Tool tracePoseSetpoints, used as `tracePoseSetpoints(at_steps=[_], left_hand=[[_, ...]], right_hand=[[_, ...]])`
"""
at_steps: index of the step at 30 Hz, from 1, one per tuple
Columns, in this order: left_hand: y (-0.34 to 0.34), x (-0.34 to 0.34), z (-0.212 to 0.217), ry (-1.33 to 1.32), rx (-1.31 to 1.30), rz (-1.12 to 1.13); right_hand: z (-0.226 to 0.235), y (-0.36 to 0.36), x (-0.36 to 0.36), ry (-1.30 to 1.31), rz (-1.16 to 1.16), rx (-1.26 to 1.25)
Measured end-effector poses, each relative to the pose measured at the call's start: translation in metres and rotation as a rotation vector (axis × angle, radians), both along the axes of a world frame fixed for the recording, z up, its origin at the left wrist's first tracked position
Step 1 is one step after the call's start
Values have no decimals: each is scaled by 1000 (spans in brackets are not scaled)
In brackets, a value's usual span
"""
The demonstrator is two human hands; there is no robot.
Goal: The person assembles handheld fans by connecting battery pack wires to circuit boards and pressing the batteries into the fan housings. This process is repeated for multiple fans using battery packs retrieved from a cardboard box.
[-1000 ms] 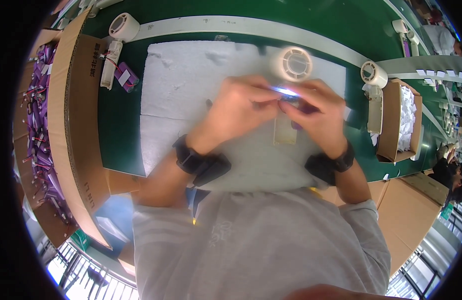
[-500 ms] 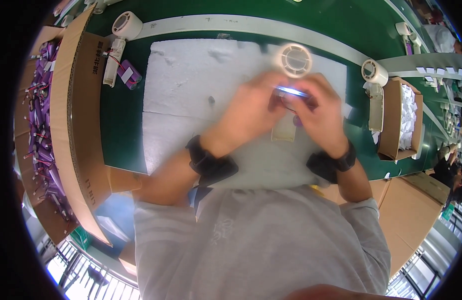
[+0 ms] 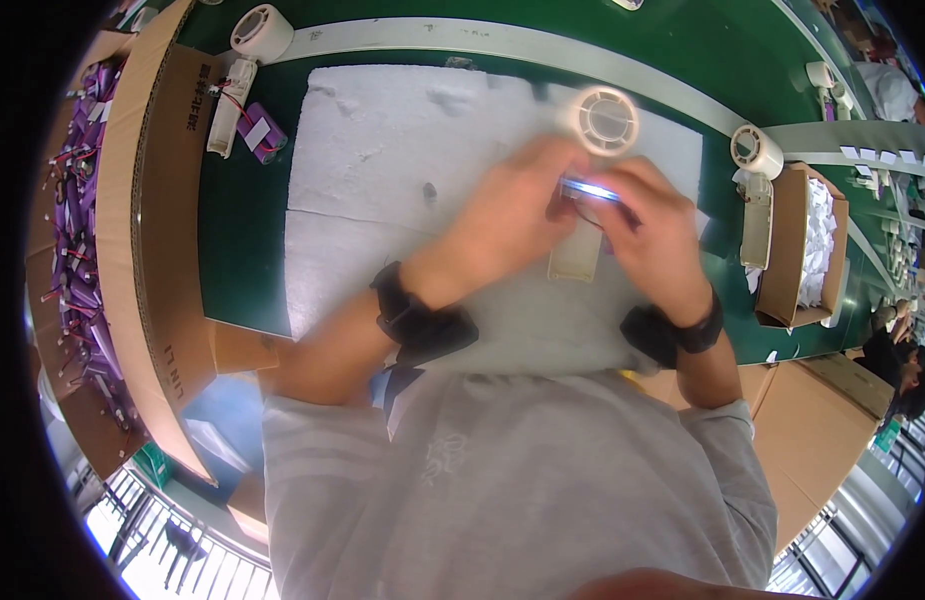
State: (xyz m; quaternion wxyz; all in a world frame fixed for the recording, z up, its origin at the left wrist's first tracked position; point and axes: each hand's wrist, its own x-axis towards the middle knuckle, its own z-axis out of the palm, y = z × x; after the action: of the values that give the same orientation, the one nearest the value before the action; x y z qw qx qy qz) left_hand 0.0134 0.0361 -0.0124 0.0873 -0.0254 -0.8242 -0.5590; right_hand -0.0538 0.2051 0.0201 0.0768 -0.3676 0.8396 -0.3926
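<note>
My left hand and my right hand meet over a white foam mat, both closed around a small bluish-purple cell with dark wires. The picture is blurred here, so the exact grip is unclear. Under the hands lies a cream handle-shaped shell. A round white fan head sits just beyond the fingers. Both wrists wear black bands.
A cardboard box of purple cells stands at the left. A white hand-held fan and a purple cell pack lie at the back left. Another white fan and a box of white parts are at the right.
Both hands have shifted slightly away from me and to the right on the mat, still together on the small cell. The fan head now sits closer to the fingers.
</note>
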Motion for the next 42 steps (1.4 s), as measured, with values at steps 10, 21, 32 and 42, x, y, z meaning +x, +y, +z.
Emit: tracePoseSetpoints(at_steps=[10, 21, 32, 42], left_hand=[[0, 3, 7, -84, 1, -33], [1, 2, 3, -28, -8, -16], [0, 2, 3, -20, 12, -20], [0, 1, 2, -26, 21, -12]], right_hand=[[-3, -1, 3, 205, 11, 39], [-5, 1, 7, 148, -70, -49], [-3, 1, 5, 235, -20, -20], [-3, -1, 6, 213, -31, -56]])
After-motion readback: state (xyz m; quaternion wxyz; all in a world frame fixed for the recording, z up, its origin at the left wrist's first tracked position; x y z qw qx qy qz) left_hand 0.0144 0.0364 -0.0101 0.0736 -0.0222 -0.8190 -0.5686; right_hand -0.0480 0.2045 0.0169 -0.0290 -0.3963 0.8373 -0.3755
